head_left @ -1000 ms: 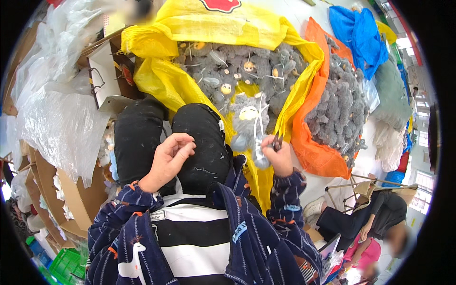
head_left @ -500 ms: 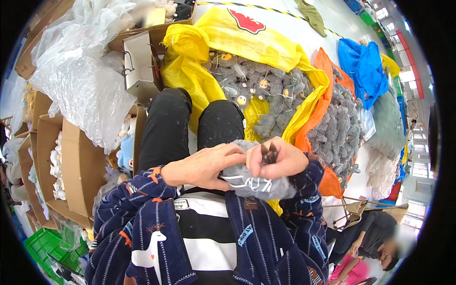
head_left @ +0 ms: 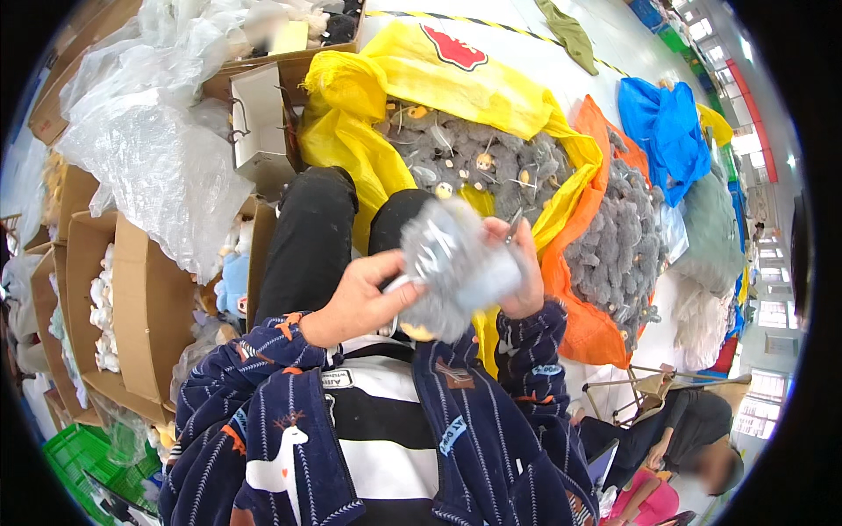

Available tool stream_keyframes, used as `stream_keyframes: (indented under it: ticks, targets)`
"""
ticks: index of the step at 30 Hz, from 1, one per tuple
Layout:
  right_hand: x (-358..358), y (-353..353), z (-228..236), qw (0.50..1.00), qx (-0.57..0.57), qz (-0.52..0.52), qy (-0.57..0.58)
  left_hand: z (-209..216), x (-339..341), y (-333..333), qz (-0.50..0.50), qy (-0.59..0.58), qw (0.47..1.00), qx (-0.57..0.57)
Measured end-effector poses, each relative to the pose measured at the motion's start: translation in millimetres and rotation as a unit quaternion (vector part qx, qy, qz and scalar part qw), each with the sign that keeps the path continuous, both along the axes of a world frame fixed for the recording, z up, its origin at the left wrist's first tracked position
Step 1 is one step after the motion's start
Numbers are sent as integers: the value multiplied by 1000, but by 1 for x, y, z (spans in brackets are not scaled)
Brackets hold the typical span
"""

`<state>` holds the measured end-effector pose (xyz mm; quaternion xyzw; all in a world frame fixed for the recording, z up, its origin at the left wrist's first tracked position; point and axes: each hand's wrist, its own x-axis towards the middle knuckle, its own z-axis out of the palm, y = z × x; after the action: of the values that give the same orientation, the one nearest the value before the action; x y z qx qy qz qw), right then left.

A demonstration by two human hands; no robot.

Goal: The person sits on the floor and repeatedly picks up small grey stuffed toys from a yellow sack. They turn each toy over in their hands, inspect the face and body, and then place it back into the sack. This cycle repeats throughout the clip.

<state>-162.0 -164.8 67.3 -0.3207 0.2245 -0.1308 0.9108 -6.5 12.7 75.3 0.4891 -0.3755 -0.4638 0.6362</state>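
While the toy [head_left: 449, 276] is blurred abv your lap [head_left: 311, 237], long axis unclear, your L hand [head_left: 364, 298] pinches its left edge & your R hand [head_left: 524, 279], gripping snips [head_left: 514, 226], is at its right side, both abt equally near

- And round it goes! The grey plush toy [head_left: 452, 267], under both hands half a second ago, is now a blur between the fingers.
- Left hand [head_left: 355, 302], empty a second ago, now has thumb and fingertips at the toy's left edge.
- Right hand [head_left: 524, 279] has slipped off the top to its right side, dark snips [head_left: 515, 226] now poking above those fingers.
- Yellow face [head_left: 417, 332] showing again, below the left fingertips!
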Motion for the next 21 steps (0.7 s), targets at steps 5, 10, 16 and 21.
stream_keyframes:
  ticks: [5, 10, 16, 21]
  targets:
    - [10, 50, -20, 986, 11, -98, 137, -22, 4, -12, 89, 115, 988, 46]
    - [30, 44, 1, 953, -225, -66, 191, -22, 5, -18, 66, 151, 985, 47]
    - [43, 50, -4, 929, -306, -152, 144, -35, -1, -29, 133, 151, 979, 17]
    - [53, 54, -12, 873, -410, -235, 119, -38, -3, -33, 165, 125, 978, 30]
